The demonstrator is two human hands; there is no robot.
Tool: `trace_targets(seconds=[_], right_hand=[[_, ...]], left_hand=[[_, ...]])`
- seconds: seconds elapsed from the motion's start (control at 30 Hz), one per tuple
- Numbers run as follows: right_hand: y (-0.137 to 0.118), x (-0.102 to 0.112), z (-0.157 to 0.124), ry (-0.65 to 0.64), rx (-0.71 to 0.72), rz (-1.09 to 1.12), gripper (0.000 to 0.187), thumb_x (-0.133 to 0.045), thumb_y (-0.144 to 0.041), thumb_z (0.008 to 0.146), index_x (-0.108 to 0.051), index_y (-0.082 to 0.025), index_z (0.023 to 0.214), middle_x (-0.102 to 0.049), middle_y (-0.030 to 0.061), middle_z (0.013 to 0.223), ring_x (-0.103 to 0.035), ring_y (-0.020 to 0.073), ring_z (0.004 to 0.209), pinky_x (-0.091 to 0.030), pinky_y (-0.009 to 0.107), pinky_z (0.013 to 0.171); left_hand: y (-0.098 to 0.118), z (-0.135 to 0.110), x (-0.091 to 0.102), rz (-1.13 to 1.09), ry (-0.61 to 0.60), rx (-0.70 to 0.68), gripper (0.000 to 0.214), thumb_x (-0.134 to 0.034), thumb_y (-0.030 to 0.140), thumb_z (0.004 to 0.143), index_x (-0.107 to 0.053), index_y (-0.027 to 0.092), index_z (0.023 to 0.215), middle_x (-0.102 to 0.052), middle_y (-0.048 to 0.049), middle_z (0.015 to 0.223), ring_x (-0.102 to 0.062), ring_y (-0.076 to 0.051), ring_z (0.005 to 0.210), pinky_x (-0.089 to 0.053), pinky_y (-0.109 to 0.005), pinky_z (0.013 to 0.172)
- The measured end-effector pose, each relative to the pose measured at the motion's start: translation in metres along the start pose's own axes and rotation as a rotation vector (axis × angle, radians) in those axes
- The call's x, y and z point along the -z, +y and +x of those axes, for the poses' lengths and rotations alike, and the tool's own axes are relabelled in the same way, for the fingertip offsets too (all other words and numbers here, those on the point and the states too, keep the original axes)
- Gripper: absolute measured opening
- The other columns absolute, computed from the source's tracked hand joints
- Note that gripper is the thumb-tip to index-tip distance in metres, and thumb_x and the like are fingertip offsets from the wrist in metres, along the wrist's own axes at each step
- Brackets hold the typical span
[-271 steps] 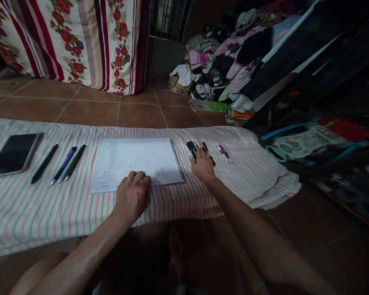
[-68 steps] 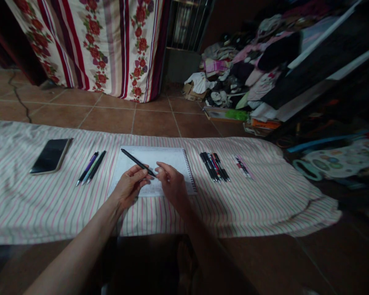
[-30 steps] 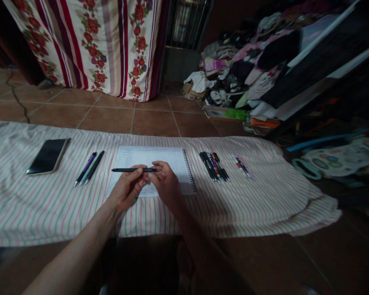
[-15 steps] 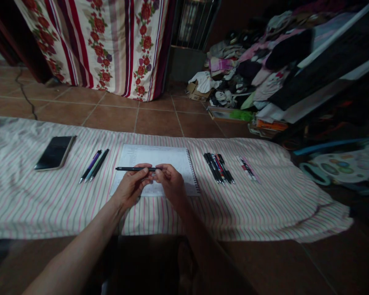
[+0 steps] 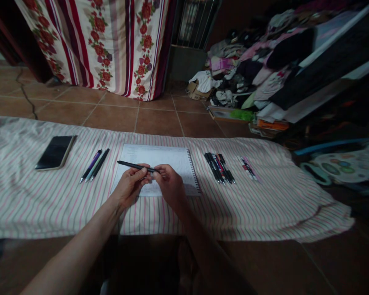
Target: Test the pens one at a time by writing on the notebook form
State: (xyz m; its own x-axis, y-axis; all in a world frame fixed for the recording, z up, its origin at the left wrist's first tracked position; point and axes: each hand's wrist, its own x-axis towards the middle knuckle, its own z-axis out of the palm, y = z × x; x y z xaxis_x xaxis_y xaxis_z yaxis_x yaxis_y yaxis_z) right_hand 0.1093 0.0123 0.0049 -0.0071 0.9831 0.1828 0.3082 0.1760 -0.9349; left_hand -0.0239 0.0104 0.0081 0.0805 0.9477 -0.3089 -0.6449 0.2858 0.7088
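A black pen (image 5: pixel 130 164) is held between my two hands above an open spiral notebook (image 5: pixel 160 152). My left hand (image 5: pixel 133 182) pinches its middle between thumb and fingers. At the pen's right end, my right hand (image 5: pixel 169 180) closes its thumb and fingers on it; that tip is mostly hidden. The pen slants, its far left end higher. Several pens (image 5: pixel 95 166) lie left of the notebook, purple, pale green and black. Right of it rests a group of mostly black pens (image 5: pixel 219 169), and beyond those a few pink and patterned pens (image 5: pixel 248 168).
A smartphone (image 5: pixel 55 152) lies at the left on the striped cloth (image 5: pixel 264 205) covering the low surface. Behind it are floor tiles (image 5: pixel 117 114) and a floral curtain (image 5: pixel 117 45). Clothes (image 5: pixel 249 69) are heaped at the back right, near a palette-like board (image 5: pixel 347 166).
The pen has tilted: its left end has risen and its right end dipped slightly. Both hands stay over the notebook with small finger shifts.
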Motion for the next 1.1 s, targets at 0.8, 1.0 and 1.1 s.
trace_targets(seconds=[0.8, 1.0, 1.1], right_hand=[[0.002, -0.003, 0.005, 0.040, -0.319, 0.606, 0.026, -0.070, -0.037, 0.064, -0.064, -0.019, 0.082, -0.069, 0.0015, 0.075, -0.061, 0.0115, 0.064, -0.047, 0.022, 0.058], [-0.004, 0.006, 0.007, 0.165, -0.436, 0.752, 0.024, -0.068, -0.035, 0.065, -0.064, -0.019, 0.082, -0.064, -0.0011, 0.072, -0.060, 0.0092, 0.067, -0.046, 0.017, 0.056], [-0.005, 0.011, 0.009, 0.191, -0.467, 0.813, 0.023, -0.068, -0.032, 0.064, -0.064, -0.019, 0.083, -0.062, -0.0021, 0.073, -0.060, 0.0073, 0.067, -0.045, 0.014, 0.054]], left_hand=[[0.006, -0.006, -0.004, -0.014, -0.092, 0.025, 0.025, -0.063, 0.004, 0.072, -0.063, 0.013, 0.095, -0.071, -0.0049, 0.078, -0.068, -0.013, 0.072, -0.054, -0.018, 0.066], [0.007, -0.011, -0.008, 0.036, -0.144, 0.022, 0.032, -0.059, 0.000, 0.072, -0.061, 0.012, 0.102, -0.071, -0.0085, 0.090, -0.069, -0.016, 0.081, -0.055, -0.023, 0.073], [0.006, -0.012, -0.009, 0.055, -0.149, 0.026, 0.031, -0.059, 0.000, 0.071, -0.062, 0.011, 0.100, -0.071, -0.0097, 0.094, -0.068, -0.018, 0.085, -0.055, -0.024, 0.073]])
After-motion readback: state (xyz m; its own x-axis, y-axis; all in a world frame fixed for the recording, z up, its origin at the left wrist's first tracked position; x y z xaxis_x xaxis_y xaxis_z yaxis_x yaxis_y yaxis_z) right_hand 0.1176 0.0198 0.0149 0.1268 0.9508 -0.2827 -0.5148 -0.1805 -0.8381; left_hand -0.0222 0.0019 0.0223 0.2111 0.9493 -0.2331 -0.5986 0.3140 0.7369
